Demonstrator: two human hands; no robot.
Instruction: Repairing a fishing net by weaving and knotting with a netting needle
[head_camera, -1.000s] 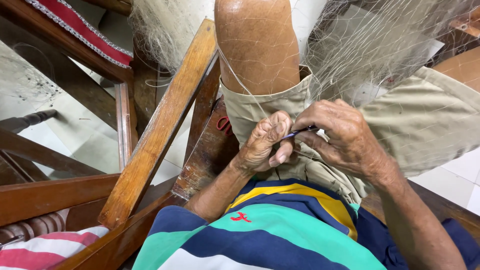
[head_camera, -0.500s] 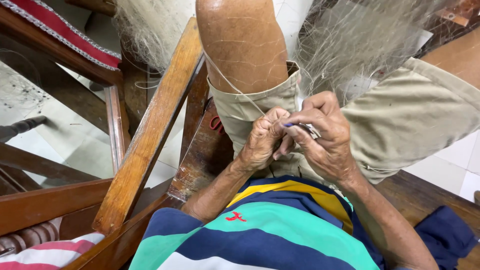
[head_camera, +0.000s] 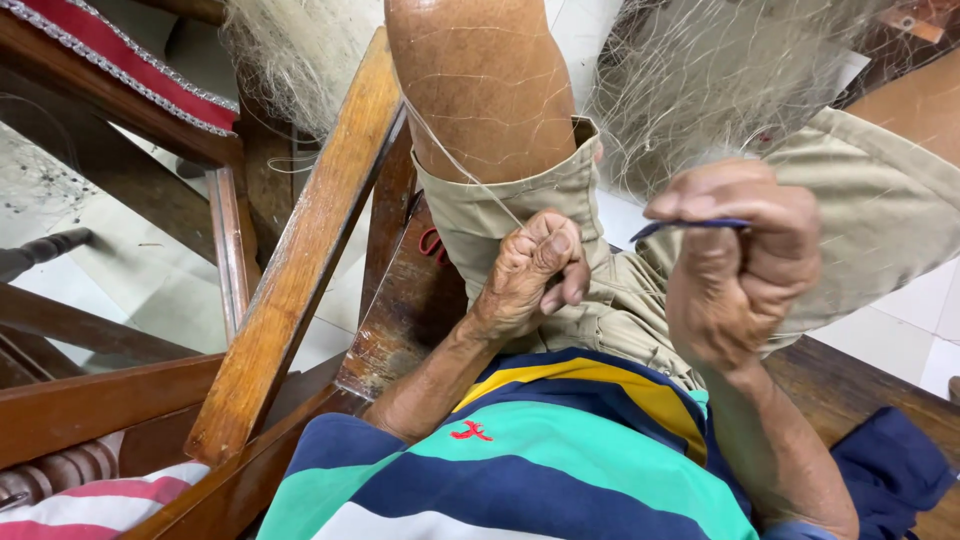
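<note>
- The right hand has pulled up and away to the right from where it sat against the left hand half a second ago; its fingers are curled tight around a slim blue netting needle.
- The left hand stays on the near thigh, fingers pinched shut on a thin pale twine that runs taut up over the knee.
- The fine pale fishing net hangs bunched at the far right, above the khaki shorts.
- That draw looks like a knot being tightened.
- A slanted brown wooden chair arm lies to the left.

Two hands — left hand, right hand — one blue needle, one fishing net, one wooden chair.
</note>
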